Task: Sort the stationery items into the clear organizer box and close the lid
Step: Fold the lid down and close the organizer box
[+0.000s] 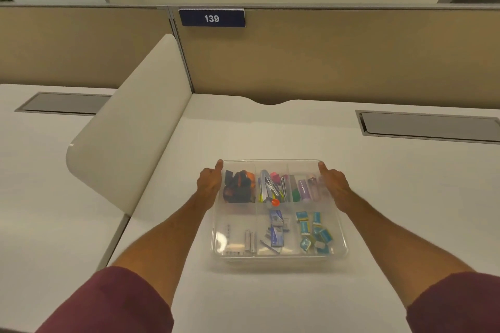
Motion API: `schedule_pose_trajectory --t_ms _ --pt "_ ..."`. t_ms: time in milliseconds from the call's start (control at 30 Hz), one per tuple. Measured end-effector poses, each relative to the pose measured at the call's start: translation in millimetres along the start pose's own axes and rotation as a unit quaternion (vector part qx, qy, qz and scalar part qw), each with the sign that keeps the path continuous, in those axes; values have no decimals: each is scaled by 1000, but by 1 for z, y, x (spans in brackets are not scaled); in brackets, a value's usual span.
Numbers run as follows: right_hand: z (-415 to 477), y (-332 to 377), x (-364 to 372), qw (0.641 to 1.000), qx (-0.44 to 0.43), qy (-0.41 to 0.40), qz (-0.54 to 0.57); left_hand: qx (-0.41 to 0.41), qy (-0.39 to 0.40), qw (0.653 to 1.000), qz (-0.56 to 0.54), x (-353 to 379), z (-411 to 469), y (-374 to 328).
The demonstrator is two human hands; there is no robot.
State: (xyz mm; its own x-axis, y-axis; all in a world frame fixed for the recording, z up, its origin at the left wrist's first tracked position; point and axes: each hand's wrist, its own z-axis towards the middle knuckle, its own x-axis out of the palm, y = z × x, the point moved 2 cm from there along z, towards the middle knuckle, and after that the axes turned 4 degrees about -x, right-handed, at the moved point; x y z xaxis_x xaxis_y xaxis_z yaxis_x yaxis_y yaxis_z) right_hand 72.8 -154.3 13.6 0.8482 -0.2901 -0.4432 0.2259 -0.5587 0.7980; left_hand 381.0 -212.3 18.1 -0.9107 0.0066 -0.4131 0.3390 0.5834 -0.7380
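The fingers of both hands are hidden down the side walls of the clear organizer box (278, 258), which sits mid-surface (392, 197) towards the near edge. The left hand (207, 182) and right hand (334, 184) clasp its sides, thumbs laid over the far corners. Through the hazy, round-cornered plastic the contents blur: black-and-orange clips (239, 189), small teal packets (313, 232).

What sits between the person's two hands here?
The clear organizer box, filled with stationery; left hand and right hand hold its far corners, in the head view.
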Motion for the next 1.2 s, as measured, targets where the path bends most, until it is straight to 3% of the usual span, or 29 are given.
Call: schedule_pose_trajectory --t_ms 600,1200 --pt "40 -4 10 996 70 28 45 -16 -22 997 -69 27 38 10" --pt "37 -9 6 996 65 38 43 19 -41 999 -7 26 36 12"
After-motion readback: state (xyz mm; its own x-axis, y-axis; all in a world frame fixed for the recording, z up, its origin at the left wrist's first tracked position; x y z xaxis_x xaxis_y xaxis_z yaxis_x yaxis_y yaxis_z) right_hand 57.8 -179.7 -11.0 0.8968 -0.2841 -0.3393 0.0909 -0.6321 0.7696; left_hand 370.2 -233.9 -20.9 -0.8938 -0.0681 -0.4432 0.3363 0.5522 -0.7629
